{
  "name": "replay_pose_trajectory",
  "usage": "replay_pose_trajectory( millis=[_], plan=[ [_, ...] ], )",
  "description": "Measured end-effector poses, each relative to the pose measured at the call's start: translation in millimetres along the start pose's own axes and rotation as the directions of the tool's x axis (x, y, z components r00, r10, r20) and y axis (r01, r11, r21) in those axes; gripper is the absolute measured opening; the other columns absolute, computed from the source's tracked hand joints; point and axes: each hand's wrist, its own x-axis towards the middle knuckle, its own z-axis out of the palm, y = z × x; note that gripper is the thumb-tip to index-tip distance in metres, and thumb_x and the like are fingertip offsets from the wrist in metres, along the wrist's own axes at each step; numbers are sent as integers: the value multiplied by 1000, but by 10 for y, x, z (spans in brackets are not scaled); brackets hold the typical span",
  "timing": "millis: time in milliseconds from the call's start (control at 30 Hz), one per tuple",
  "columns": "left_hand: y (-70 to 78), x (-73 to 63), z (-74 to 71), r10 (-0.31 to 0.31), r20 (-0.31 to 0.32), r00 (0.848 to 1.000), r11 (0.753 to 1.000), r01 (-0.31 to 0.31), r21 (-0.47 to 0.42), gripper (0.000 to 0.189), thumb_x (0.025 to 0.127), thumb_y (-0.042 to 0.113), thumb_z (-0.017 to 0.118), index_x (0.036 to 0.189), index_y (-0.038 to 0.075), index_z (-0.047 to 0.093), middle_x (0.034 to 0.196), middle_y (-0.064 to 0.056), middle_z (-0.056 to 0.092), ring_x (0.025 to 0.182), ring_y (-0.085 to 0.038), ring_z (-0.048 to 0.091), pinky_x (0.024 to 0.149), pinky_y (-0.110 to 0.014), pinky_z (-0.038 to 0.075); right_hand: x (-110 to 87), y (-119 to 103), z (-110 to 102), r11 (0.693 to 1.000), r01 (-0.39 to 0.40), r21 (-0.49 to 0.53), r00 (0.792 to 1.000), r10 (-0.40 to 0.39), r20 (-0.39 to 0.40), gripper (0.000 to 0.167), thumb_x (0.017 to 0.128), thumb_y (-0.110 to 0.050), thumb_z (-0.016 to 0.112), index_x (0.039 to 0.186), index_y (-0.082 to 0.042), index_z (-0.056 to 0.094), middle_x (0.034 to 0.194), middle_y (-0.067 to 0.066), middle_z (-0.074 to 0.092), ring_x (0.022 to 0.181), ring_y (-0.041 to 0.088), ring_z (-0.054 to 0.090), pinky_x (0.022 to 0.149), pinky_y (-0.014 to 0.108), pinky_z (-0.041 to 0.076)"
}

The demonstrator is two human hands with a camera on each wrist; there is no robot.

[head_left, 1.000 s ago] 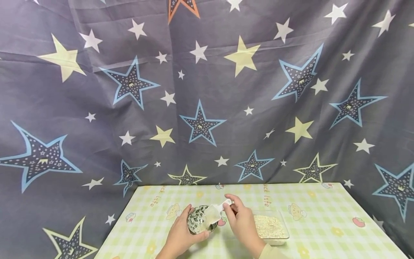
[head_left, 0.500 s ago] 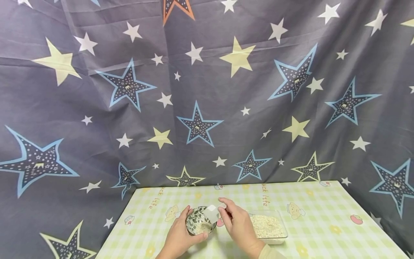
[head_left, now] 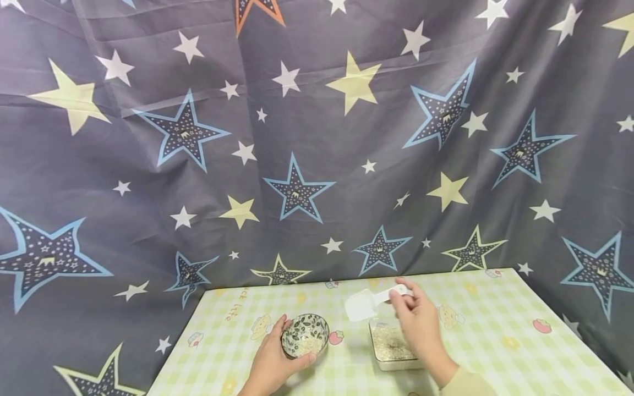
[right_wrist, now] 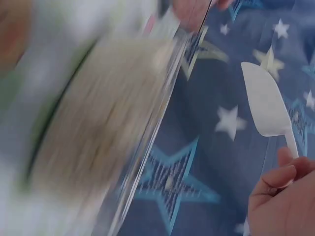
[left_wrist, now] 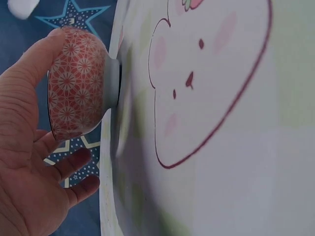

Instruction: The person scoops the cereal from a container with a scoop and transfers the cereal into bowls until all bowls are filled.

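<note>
The left hand [head_left: 271, 360] held a bowl [head_left: 298, 330] at the left of the tabletop [head_left: 495, 346], its grip pinching the bowl between the thumb on the near side and fingers on the far side. In the left wrist view two other fingers stuck out loosely, clear of the bowl. The bowl had a dark leafy pattern inside and a red flower pattern outside; some pale flakes [head_left: 312, 345] lay in its bottom. Whether its foot touched the tabletop could not be told.

The right hand [head_left: 421, 327] had its grip pinched on the handle [head_left: 388, 295] of a white scoop [head_left: 361, 306]. The scoop was up in the air, well apart from the bowl, its wide end pointing left. Just beside the right hand in the head view stood a clear box [head_left: 396, 365] of oats [head_left: 388, 341], partly hidden by that hand and blurred in the right wrist view. A pale sleeve [head_left: 465, 383] covered the right forearm. Behind the tabletop hung a grey curtain [head_left: 317, 132] printed with stars.
</note>
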Motion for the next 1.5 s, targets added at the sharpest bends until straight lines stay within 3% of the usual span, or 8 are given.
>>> replay_pose_trajectory(
  millis=[267,433,533,667,767,833,1100,1500],
  plan=[
    [-11,-16,-19,-1,-13,1000,1000,1,-27,130,68,66,94,165,6,32,157,-10,58,138,-39,58,110,-65,52,64,277,-670,987,15,-161,998,-25,-64,29,105,-16,69,133,-8,68,67,-18,71,48,1,42,42,25,36],
    [2,-10,70,26,-5,1000,998,-26,-61,130,71,64,93,166,2,29,161,-19,52,143,-43,55,117,-66,47,39,395,-903,943,129,-306,981,-165,-96,28,103,-13,71,131,-8,70,58,-16,59,45,-3,34,41,23,32],
    [18,-20,121,33,-14,999,999,-33,-6,129,71,66,92,165,1,32,162,-21,51,146,-44,52,119,-66,45,26,427,-974,887,257,-383,946,-312,-88,29,98,-6,75,127,-7,71,58,-15,56,47,-8,33,44,19,31],
    [109,-43,162,118,-66,991,990,-112,86,123,72,68,90,161,0,39,161,-23,51,149,-50,45,120,-71,40,27,444,-975,764,458,-455,860,-511,8,39,88,3,80,125,-7,72,65,-15,61,53,-12,35,46,13,32],
    [306,-73,242,246,-99,964,966,-236,102,117,73,66,91,159,2,43,160,-22,52,151,-52,42,119,-75,39,11,445,-927,663,555,-502,800,-591,105,46,82,4,84,125,-8,73,70,-16,62,59,-13,37,49,12,34],
    [489,-111,320,323,-86,943,945,-316,79,113,74,63,91,159,5,45,161,-19,53,151,-50,43,118,-74,40,-13,448,-888,636,572,-518,793,-591,149,46,82,1,85,125,-8,73,71,-18,60,61,-13,37,50,11,34],
    [1043,-151,689,375,143,916,926,-377,-16,108,80,59,89,164,13,38,164,-14,50,151,-39,46,120,-68,42,-45,538,-843,774,443,-453,891,-436,125,36,96,-4,77,131,-8,70,66,-22,52,53,-10,29,47,16,30],
    [1173,-16,874,304,240,922,952,-290,-94,110,82,58,87,166,10,36,166,-13,48,151,-39,48,120,-65,45,-6,674,-843,821,451,-351,891,-433,135,39,96,1,75,134,-8,68,71,-12,69,54,-9,39,49,13,36]
  ],
)
